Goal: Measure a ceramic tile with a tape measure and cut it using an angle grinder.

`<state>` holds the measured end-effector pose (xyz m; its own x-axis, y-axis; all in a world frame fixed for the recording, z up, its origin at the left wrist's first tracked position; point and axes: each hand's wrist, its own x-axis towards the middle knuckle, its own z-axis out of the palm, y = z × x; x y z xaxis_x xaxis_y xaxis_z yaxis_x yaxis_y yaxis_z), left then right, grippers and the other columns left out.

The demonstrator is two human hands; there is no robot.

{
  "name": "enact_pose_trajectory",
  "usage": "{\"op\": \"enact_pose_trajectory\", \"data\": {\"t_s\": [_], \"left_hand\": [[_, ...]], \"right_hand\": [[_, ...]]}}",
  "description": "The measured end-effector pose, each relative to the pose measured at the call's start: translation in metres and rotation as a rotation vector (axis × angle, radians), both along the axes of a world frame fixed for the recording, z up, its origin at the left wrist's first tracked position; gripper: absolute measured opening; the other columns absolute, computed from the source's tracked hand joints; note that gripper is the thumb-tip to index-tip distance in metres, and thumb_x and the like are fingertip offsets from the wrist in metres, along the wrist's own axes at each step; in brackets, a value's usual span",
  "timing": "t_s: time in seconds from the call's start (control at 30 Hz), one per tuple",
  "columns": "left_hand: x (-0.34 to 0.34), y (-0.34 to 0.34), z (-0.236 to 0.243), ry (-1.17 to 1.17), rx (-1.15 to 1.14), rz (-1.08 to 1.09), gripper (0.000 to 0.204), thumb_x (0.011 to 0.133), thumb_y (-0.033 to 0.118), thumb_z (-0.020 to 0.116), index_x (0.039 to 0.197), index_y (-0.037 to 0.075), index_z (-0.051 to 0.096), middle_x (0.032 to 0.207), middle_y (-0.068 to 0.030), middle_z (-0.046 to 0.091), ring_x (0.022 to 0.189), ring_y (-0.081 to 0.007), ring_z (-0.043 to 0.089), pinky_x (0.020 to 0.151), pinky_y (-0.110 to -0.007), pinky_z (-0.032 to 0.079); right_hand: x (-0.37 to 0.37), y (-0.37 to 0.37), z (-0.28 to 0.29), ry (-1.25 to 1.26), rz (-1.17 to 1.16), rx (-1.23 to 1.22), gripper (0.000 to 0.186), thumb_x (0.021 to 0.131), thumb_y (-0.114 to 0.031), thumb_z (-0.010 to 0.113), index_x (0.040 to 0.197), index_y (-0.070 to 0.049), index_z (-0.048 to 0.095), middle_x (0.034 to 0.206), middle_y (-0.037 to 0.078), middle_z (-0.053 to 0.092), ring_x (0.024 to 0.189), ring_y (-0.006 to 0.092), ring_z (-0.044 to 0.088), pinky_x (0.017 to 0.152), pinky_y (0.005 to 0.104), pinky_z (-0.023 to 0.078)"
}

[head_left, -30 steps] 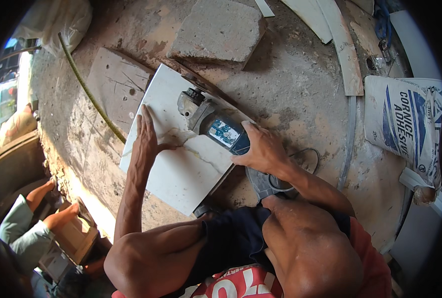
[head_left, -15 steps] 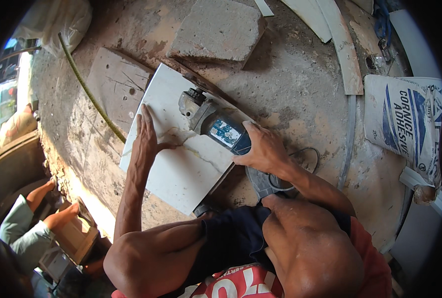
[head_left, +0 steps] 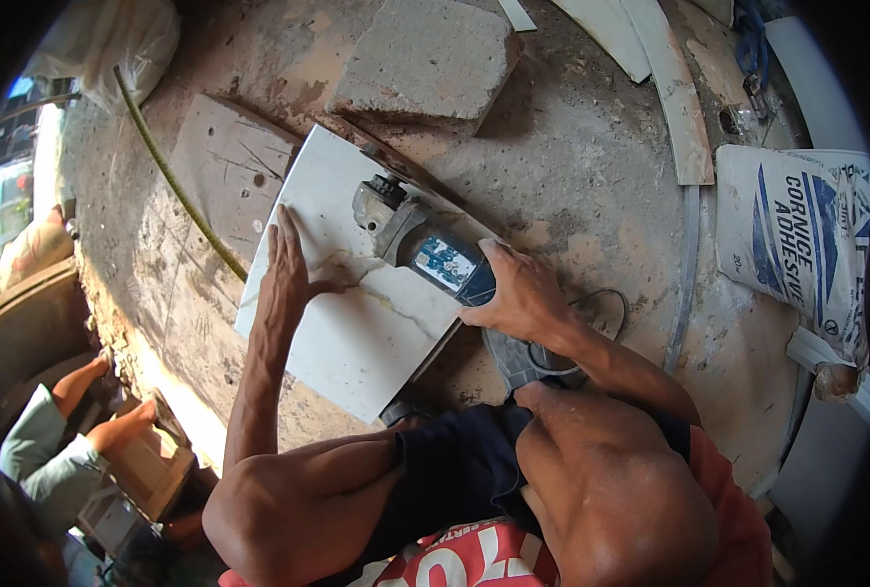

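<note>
Grinder, blue & grey, lies on far R part of veined white tile; R hand clamped round its near R end, thumb & fingers on opp. sides. L hand flat at tile's L edge, thumb spread apart. Concrete block on far side; white bag well off R.

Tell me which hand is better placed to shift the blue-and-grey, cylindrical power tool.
Right, I'd judge: the right hand holds the power tool by its rear end, while the left hand rests with extended fingers on the white, veined, flat tile.
</note>
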<state>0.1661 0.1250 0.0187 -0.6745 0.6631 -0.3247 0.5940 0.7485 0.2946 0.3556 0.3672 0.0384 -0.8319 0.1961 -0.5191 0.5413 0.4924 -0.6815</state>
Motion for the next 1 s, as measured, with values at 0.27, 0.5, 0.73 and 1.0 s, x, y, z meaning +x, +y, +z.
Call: {"op": "enact_pose_trajectory", "data": {"t_s": [0.27,0.5,0.73,1.0], "left_hand": [[0.000,0.001,-0.002,-0.019,-0.007,0.024,0.131,0.043,0.020,0.087,0.138,-0.005,0.000,0.143,-0.0270,0.012,0.130,-0.0447,0.018,0.108,-0.043,0.025],[0.000,0.000,-0.001,0.002,-0.008,-0.008,0.128,0.048,0.015,0.085,0.139,-0.002,-0.004,0.142,-0.0285,0.012,0.131,-0.0401,0.020,0.106,-0.040,0.027],[0.001,0.002,0.001,-0.022,-0.018,0.028,0.129,0.047,0.016,0.086,0.139,-0.002,-0.003,0.142,-0.0284,0.012,0.131,-0.0396,0.021,0.106,-0.040,0.027],[-0.002,-0.004,-0.005,-0.018,0.008,0.020,0.133,0.042,0.022,0.087,0.139,-0.003,-0.001,0.144,-0.0254,0.009,0.130,-0.0450,0.016,0.108,-0.042,0.026]], "right_hand": [[0.004,0.000,-0.006,0.036,0.003,0.009,0.080,0.059,-0.037,0.072,0.118,0.007,0.044,0.105,0.026,0.057,0.098,0.0367,0.056,0.086,0.0404,0.044],[0.006,0.001,-0.002,-0.003,0.008,0.004,0.080,0.059,-0.038,0.072,0.119,0.007,0.043,0.108,0.026,0.056,0.101,0.0364,0.055,0.088,0.0399,0.043],[0.006,0.002,-0.002,-0.010,0.008,-0.014,0.081,0.059,-0.038,0.072,0.120,0.007,0.043,0.109,0.026,0.055,0.101,0.0372,0.055,0.089,0.0399,0.042],[0.007,0.002,0.003,0.023,-0.004,0.020,0.072,0.060,-0.036,0.070,0.115,0.003,0.043,0.104,0.023,0.057,0.098,0.0368,0.056,0.086,0.0415,0.044]]}}
